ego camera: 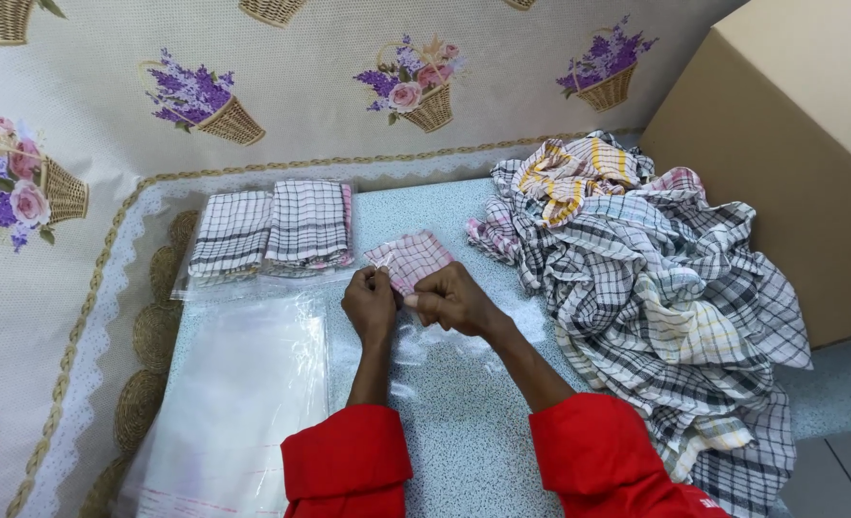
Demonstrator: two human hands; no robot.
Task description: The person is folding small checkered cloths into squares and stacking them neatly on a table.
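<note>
Both hands meet mid-table. Left hand (370, 302) and right hand (452, 299) pinch the clear bag (416, 331) holding a folded pink checked cloth (409, 258), fingers closed on its near edge. Bagged cloths (272, 232) lie just left (already packed); loose cloth pile (651, 288) sits right, within reach.

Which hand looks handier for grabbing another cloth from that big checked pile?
Probably the right hand. The pile of loose checked cloths lies on its side, while the left hand sits nearer the clear bags. Both now pinch the pink checked cloth.

two packed cloths (270, 230), one cardboard box (790, 144), two hands (416, 299)
</note>
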